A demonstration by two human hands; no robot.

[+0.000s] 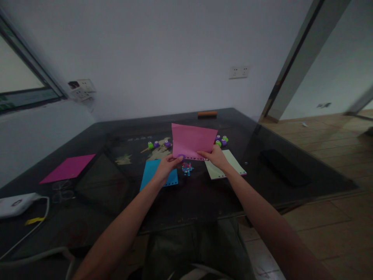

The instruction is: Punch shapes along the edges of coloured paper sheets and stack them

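Observation:
Upright above the table is a pink sheet of paper (194,140) with a row of punched shapes along its lower edge. My right hand (214,155) pinches it at the lower right, thumb in front. At its lower left corner my left hand (167,165) is closed on a small purple craft punch (181,156), which sits against the paper's edge. Under the sheet lies a little heap of coloured paper bits (187,168). A blue sheet (148,173), punched along its near edge, is partly covered by my left forearm. A pale yellow-green sheet (217,170) lies under my right wrist.
Several green and purple punches stand behind the paper, such as a green punch (150,145) at left and a green one (218,143) at right. Also on the table are a magenta sheet (70,168), glasses (62,192), a white corded device (17,204) and a black flat object (281,166).

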